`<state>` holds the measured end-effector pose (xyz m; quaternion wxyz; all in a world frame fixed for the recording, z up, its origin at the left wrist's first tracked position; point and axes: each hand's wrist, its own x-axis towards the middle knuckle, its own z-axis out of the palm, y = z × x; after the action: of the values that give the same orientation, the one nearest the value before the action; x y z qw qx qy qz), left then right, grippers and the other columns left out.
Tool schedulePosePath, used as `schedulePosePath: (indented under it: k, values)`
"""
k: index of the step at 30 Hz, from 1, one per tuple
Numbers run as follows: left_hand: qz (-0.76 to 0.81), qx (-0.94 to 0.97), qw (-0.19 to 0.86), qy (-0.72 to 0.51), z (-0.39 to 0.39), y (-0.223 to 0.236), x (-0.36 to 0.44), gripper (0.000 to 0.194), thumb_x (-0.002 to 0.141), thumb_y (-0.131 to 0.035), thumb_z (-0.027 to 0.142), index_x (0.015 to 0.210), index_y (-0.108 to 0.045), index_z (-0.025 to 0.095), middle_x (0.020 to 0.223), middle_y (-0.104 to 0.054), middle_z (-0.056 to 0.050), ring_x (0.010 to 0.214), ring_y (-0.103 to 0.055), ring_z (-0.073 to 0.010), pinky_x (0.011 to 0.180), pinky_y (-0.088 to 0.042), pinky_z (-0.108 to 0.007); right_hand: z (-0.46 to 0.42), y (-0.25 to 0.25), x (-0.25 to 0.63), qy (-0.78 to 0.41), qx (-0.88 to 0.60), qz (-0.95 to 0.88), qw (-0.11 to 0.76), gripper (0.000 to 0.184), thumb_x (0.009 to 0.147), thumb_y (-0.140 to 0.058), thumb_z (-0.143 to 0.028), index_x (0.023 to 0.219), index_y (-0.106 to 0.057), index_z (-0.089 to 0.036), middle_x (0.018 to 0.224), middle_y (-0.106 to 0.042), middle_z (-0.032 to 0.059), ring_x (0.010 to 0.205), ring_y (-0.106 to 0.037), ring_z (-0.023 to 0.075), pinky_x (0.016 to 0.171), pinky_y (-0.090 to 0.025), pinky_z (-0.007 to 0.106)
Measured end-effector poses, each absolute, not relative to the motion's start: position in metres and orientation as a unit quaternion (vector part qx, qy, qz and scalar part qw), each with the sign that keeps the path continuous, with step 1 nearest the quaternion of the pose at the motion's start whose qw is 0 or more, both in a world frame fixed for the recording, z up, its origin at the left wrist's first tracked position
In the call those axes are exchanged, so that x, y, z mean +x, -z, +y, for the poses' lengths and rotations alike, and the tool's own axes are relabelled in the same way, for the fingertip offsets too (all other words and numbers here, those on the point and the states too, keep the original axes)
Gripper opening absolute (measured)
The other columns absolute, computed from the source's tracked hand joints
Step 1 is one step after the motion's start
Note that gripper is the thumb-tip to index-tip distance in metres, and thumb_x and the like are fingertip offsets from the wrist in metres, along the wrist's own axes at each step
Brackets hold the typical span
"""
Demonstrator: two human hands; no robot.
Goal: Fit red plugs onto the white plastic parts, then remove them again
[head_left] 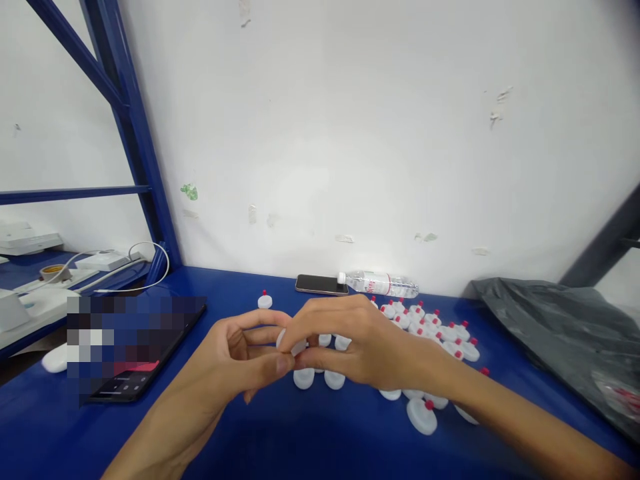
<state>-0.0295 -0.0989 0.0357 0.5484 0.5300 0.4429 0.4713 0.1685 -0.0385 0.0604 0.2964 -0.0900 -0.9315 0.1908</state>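
Note:
Both hands meet over the table, fingers closed around a small white round cap [291, 343]. My left hand [245, 357] grips its left side, with the thumb below. From the right, my right hand [350, 333] pinches the same piece, its fingers covering most of it. Whether a red tip sits on the held cap cannot be made out. Just past the fingers lie white round caps without visible red tips [304, 379]. Several white caps with red tips [421, 416] are grouped behind and to the right of my right hand, partly hidden by it.
A lone red-tipped cap [265, 302] stands farther back. Near the wall lie a phone [321, 285] and a plastic water bottle [383, 283]. A tablet [150, 363], partly pixelated, rests at left on the blue table [280, 440]. A dark plastic bag [540, 327] occupies the right side.

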Motion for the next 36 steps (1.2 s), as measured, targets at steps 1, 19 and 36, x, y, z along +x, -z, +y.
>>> schedulePosePath:
  k: [1, 19, 36]
  values:
    - [0.45, 0.53, 0.549, -0.463, -0.099, -0.035, -0.029, 0.051, 0.066, -0.082, 0.041, 0.112, -0.073, 0.02, 0.086, -0.077, -0.007, 0.072, -0.067, -0.0202, 0.04, -0.023, -0.018, -0.039, -0.06, 0.168, -0.192, -0.087, -0.93, 0.301, 0.014, 0.093, -0.067, -0.015, 0.105, -0.071, -0.022, 0.095, -0.074, 0.0011, 0.084, -0.067, 0.0136, 0.078, -0.054, 0.026]
    - [0.58, 0.623, 0.333, -0.406, -0.091, -0.024, -0.038, 0.057, 0.081, -0.067, 0.058, 0.128, -0.063, 0.026, 0.118, -0.074, -0.009, 0.095, -0.071, -0.0268, 0.051, -0.051, -0.024, -0.031, -0.04, 0.157, -0.161, -0.2, -0.896, 0.362, 0.01, 0.089, -0.073, -0.019, 0.099, -0.071, -0.023, 0.093, -0.078, -0.0034, 0.071, -0.069, 0.0111, 0.075, -0.05, 0.024]
    - [0.618, 0.641, 0.183, -0.416, -0.087, -0.023, -0.042, 0.036, 0.085, -0.058, 0.059, 0.088, -0.072, 0.026, 0.077, -0.071, 0.001, 0.05, -0.047, -0.0123, 0.047, -0.041, -0.025, -0.009, 0.002, 0.149, -0.063, -0.269, -0.933, 0.232, 0.012, 0.088, -0.077, -0.029, 0.085, -0.069, -0.021, 0.072, -0.075, -0.0017, 0.069, -0.067, 0.0144, 0.066, -0.041, 0.025]
